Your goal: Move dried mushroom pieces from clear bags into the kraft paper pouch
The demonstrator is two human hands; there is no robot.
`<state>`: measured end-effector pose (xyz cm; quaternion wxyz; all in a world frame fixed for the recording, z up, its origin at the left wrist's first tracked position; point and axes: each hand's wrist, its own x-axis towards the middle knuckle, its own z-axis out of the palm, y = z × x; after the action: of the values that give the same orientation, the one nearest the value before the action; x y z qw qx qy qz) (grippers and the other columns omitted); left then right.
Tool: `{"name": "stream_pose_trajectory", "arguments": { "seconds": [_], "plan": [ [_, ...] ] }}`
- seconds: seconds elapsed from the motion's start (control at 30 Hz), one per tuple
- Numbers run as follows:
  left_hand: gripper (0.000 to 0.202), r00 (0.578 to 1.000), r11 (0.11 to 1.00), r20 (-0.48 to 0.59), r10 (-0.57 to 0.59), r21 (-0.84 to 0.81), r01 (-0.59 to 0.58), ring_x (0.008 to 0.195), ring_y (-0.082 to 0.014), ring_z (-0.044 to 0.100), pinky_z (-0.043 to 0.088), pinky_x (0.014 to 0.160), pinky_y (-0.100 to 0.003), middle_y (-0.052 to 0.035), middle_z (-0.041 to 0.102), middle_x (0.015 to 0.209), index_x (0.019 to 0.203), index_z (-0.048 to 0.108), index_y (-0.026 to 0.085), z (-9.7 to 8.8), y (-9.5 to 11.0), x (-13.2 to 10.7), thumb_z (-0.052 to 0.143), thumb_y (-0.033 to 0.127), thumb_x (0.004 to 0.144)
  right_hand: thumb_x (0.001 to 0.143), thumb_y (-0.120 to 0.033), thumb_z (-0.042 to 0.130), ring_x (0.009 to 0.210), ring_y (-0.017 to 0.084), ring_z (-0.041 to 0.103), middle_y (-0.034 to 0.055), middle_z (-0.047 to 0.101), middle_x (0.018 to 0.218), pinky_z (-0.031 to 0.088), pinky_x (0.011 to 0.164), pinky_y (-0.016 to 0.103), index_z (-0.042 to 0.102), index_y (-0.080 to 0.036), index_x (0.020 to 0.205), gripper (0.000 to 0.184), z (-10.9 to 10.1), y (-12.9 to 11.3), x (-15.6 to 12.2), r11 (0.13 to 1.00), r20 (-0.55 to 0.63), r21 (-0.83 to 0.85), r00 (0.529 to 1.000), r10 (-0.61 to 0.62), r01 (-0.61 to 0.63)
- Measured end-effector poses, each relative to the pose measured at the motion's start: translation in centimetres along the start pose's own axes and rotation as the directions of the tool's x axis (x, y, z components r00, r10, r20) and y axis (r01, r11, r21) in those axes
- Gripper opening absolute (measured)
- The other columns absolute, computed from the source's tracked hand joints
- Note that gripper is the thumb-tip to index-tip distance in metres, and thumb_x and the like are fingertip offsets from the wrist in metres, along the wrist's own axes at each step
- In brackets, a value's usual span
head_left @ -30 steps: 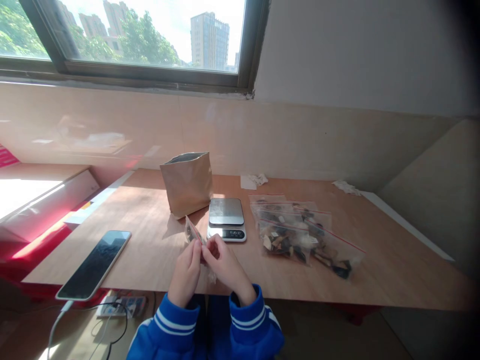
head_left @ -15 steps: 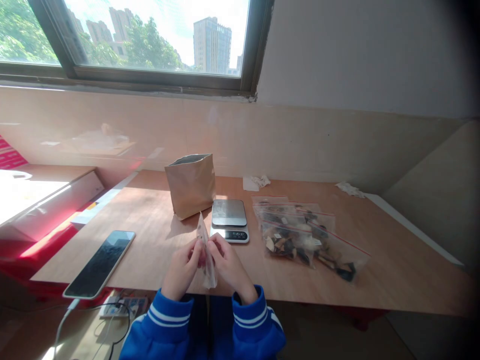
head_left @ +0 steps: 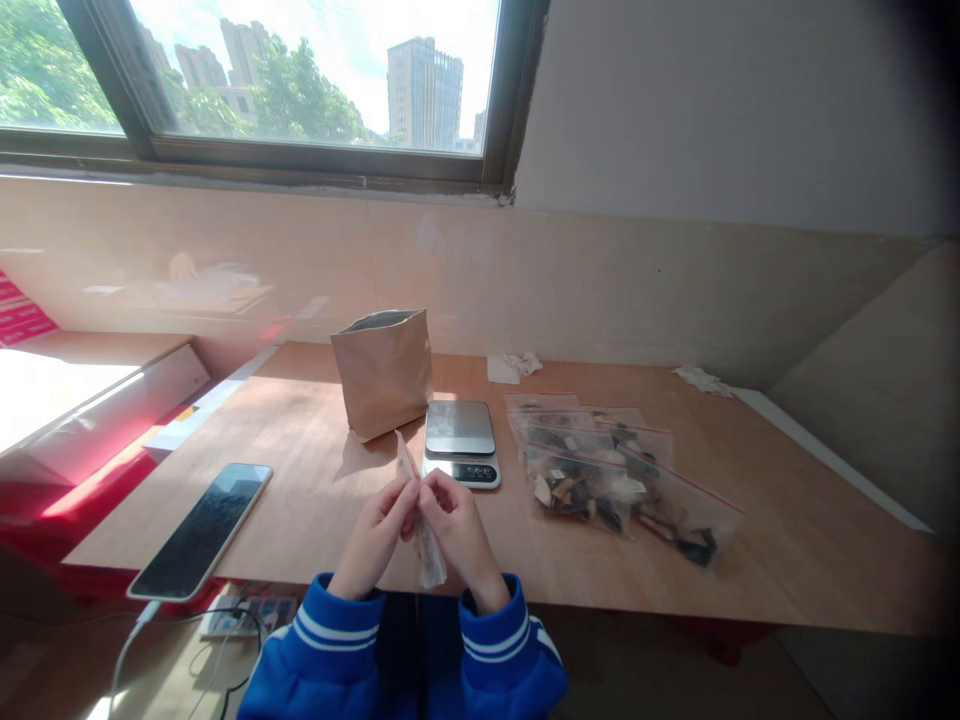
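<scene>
Tabletop point(head_left: 795, 520), one, wood-toned, seen by me from afar through the head camera.

Left hand point(head_left: 381, 528): fingers curled in, thumb pressed down, pinching a small clear bag point(head_left: 431, 563). Right hand point(head_left: 459, 522): likewise nearly closed, thumb and fingers gripping the same bag just beside the left. The bag stands on edge between them near the middle of the front edge — its contents I cannot make out.

Kitchen scale point(head_left: 460, 428), one, steel plate and dark display: just beyond the hands, midway between the front and back edges.

Brown pouch point(head_left: 382, 378), one, upright, top gaping: left of the scale, toward the back edge.

Zip bags point(head_left: 581, 490), several, clear with red seals, dark and pale pieces inside: overlapping, right of the scale.

Phone point(head_left: 202, 535), one, dark screen, white cable point(head_left: 124, 650) attached: at the front-left corner, near end reaching past the front edge.

White paper point(head_left: 502, 369) and crumpled tissue point(head_left: 703, 380): along the back edge, the tissue near the back-right corner.
</scene>
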<state>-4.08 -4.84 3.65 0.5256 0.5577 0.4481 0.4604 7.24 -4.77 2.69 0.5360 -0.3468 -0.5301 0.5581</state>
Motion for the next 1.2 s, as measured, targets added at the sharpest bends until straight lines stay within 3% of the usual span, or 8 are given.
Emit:
{"name": "stream_pose_trajectory", "arguments": {
  "seconds": [0.1,0.27,0.37,0.47,0.63,0.8,1.0,1.2],
  "plan": [
    [0.040,0.997,0.997,-0.037,0.065,0.053,-0.063,0.050,-0.0100,0.039,0.033,0.051,-0.024,0.0041,0.040,0.051,0.059,0.046,0.019,-0.3,-0.1,-0.3,0.052,0.048,0.085,0.084,-0.039,0.056,0.050,0.009,0.045,-0.0061,0.046,0.055,0.037,0.049,0.021,0.043,-0.020,0.063,0.031,-0.8,0.4,0.1,0.999,-0.179,-0.039,0.983,-0.040,0.034],
    [0.043,0.958,0.981,-0.254,0.130,0.173,-0.087,0.051,-0.0104,0.037,0.030,0.052,-0.025,0.0040,0.037,0.050,0.053,0.042,0.019,-2.4,0.5,-0.8,0.055,0.046,0.083,0.085,-0.048,0.051,0.045,0.008,0.032,-0.0094,0.034,0.048,0.029,0.046,0.021,0.038,-0.022,0.063,0.037,-4.2,0.8,0.0,0.997,-0.533,-0.078,0.844,-0.065,0.028],
    [0.046,0.960,0.986,-0.246,0.133,0.131,-0.102,0.056,-0.0116,0.042,0.034,0.058,-0.025,0.0020,0.041,0.053,0.050,0.044,0.018,-2.9,0.4,-0.9,0.053,0.048,0.084,0.088,-0.046,0.048,0.048,0.009,0.037,-0.0084,0.038,0.051,0.034,0.050,0.021,0.038,-0.022,0.065,0.035,-4.2,0.0,-0.3,0.992,-0.501,0.003,0.859,-0.109,0.128],
    [0.052,0.961,0.984,-0.265,0.081,-0.130,-0.119,0.057,-0.0126,0.045,0.038,0.059,-0.025,0.0004,0.045,0.054,0.051,0.045,0.018,-2.0,-0.8,-0.7,0.039,0.055,0.088,0.088,-0.041,0.048,0.049,0.008,0.036,-0.0086,0.036,0.055,0.035,0.050,0.020,0.036,-0.022,0.067,0.030,-2.4,-1.3,-0.5,0.960,-0.477,0.191,0.874,-0.091,0.204],
    [0.040,0.918,0.787,-0.240,-0.314,-0.607,0.111,0.076,-0.0182,0.063,0.051,0.067,-0.028,-0.0045,0.068,0.081,0.082,0.067,0.018,0.9,-3.2,-0.2,0.052,0.054,0.083,0.087,-0.036,0.043,0.051,0.009,0.037,-0.0077,0.033,0.058,0.039,0.054,0.021,0.033,-0.023,0.069,0.024,0.0,-1.9,-0.4,0.898,-0.483,0.373,0.875,-0.028,0.234],
    [0.053,0.942,0.545,0.025,-0.336,-0.810,0.216,0.092,-0.0263,0.068,0.055,0.079,-0.039,-0.0115,0.072,0.100,0.123,0.059,0.016,2.2,-3.0,0.4,0.047,0.053,0.087,0.091,-0.038,0.041,0.059,0.011,0.047,-0.0040,0.047,0.066,0.044,0.058,0.023,0.043,-0.022,0.074,0.024,-0.1,-0.6,-0.2,0.989,-0.402,0.074,0.911,-0.091,0.131],
    [0.049,0.921,0.646,-0.134,-0.366,-0.749,0.148,0.078,-0.0236,0.070,0.057,0.063,-0.032,-0.0109,0.073,0.092,0.121,0.062,0.016,0.3,-3.8,2.4,0.045,0.050,0.089,0.088,-0.033,0.056,0.085,0.015,0.058,0.0035,0.058,0.097,0.051,0.074,0.027,0.053,-0.022,0.103,0.019,-0.9,-1.3,-0.3,0.957,-0.423,-0.253,0.873,-0.244,0.145],
    [0.050,0.955,0.678,-0.156,-0.253,-0.732,0.060,0.087,-0.0241,0.070,0.057,0.077,-0.034,-0.0100,0.073,0.100,0.114,0.065,0.015,-0.2,-4.6,3.5,0.050,0.054,0.086,0.093,-0.022,0.043,0.098,0.018,0.061,0.0065,0.064,0.106,0.050,0.087,0.032,0.065,-0.021,0.104,0.025,-1.1,-3.2,1.0,0.918,-0.079,-0.341,0.966,-0.244,0.204]
  ]
}}
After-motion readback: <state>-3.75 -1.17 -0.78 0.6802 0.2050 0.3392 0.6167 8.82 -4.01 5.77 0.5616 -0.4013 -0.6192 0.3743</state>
